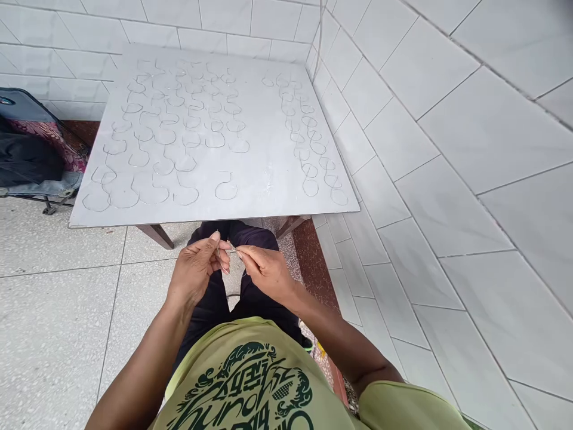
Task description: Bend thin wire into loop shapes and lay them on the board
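Wire (230,251), thin and metal, sits between both hands above the person's dark trousers (257,239), just below the front edge of the white tabletop (215,209). Its long axis runs roughly sideways, from the left hand (194,270) across to the right hand (265,272). Both hands grip it: the right fingers (244,255) pinch one end, and the left fingers (215,237) clasp the other. Bent wire loops (226,190) lie in rows on the tabletop.

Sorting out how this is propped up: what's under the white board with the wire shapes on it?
One brown wooden leg and another show under the white board, with the person's dark trousers between them. The rest is hidden by the board.
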Motion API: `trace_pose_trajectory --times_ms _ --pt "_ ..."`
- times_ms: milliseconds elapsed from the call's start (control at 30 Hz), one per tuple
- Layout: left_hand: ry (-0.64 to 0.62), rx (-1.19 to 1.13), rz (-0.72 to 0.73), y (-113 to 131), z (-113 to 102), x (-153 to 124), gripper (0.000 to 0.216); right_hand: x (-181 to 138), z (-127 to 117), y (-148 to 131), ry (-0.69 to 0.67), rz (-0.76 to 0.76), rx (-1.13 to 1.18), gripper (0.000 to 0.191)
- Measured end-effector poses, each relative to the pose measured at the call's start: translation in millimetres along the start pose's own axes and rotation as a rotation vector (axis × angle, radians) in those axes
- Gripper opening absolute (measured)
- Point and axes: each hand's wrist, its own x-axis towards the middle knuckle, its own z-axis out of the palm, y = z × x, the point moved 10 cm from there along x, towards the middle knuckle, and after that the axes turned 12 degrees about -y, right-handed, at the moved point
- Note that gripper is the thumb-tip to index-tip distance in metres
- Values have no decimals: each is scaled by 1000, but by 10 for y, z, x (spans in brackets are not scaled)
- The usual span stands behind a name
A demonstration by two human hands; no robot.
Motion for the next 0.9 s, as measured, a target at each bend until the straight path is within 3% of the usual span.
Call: trace_pose_trajectory --times_ms 167,400,567,700,900 --pt "-55 -150 -121 -219 33 13 41 -22 4 -8 -1 11 -24 21" --pt "72 126 61 -48 -49 -85 67 -16 -70 252 13 206 76 21" --pt "93 254 58 -132 -158 -178 64 59 -167 336 17 282 153 23" --pt "197 535 19 -340 -542 -311 58 240 -370 461 37 308 198 25" --pt "373 755 -81 -891 -1456 -425 51 966 -901 1059 54 420 251 29"
